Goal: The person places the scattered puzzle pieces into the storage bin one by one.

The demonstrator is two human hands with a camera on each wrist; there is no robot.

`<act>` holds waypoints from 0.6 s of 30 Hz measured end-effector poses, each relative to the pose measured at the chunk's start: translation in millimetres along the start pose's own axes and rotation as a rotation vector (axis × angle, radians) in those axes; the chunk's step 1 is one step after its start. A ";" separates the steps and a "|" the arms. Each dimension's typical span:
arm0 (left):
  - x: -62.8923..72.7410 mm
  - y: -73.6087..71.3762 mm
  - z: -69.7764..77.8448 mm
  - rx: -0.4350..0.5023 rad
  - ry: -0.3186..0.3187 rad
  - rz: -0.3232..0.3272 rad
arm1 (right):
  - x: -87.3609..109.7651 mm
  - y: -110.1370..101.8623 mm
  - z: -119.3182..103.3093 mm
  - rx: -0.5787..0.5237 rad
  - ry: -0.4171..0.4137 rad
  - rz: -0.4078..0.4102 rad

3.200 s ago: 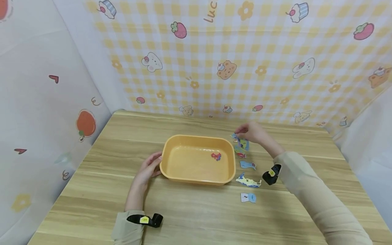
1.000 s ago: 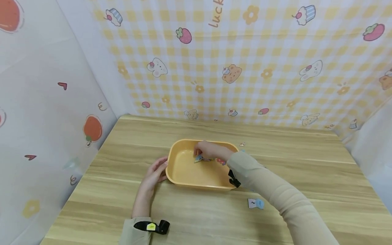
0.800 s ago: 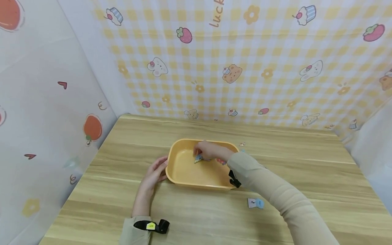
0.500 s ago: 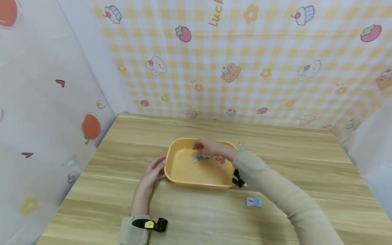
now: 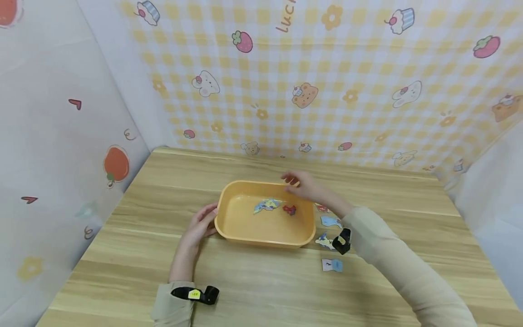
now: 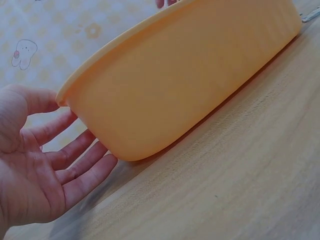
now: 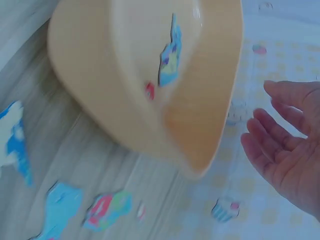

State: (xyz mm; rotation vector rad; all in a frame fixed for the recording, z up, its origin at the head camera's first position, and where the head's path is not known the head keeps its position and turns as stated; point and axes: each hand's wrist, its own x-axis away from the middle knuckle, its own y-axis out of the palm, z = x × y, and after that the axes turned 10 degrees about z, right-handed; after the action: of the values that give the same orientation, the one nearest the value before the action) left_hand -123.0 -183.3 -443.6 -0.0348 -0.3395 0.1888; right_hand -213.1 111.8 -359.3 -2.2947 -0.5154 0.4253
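My left hand rests its thumb and fairly straight fingers against the outside of a yellow plastic basin at its left end; in the left wrist view the thumb touches the rim. My right hand hovers over the basin's back right rim, fingers loosely spread and holding nothing. Inside the basin lie a blue, green and yellow map-like flat puzzle piece and a smaller red one. To the right of the basin, a light blue piece, a cream and blue piece and a white and blue piece lie on the table.
A red and green piece and a tiny pale one lie beside the basin too, partly hidden in the head view. The wood-grain table ends at a checked cloth backdrop.
My right hand carried the blue, green and yellow piece from the table into the basin, let it go, then lifted and moved back rightward. The left hand has stayed at the basin's side.
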 end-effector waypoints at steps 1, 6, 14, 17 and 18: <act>-0.1 0.3 0.3 0.000 0.001 -0.002 | 3.2 -2.7 3.3 0.001 0.022 0.028; 0.1 1.5 1.5 -0.006 -0.004 -0.011 | 20.9 -14.9 19.4 0.025 0.137 0.108; 0.9 0.4 3.3 -0.014 -0.012 -0.007 | 43.4 -24.2 50.3 0.061 0.184 0.117; 1.7 0.9 3.8 -0.015 -0.013 -0.006 | 50.0 -25.6 61.0 0.076 0.202 0.116; 2.0 1.1 3.9 -0.017 -0.012 -0.007 | 51.9 -25.7 64.4 0.078 0.213 0.115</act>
State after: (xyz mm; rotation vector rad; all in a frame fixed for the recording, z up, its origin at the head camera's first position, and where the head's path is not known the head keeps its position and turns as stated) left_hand -122.7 -181.8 -439.3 -0.0489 -0.3528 0.1790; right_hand -202.9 191.3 -391.9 -2.2671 -0.2573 0.2469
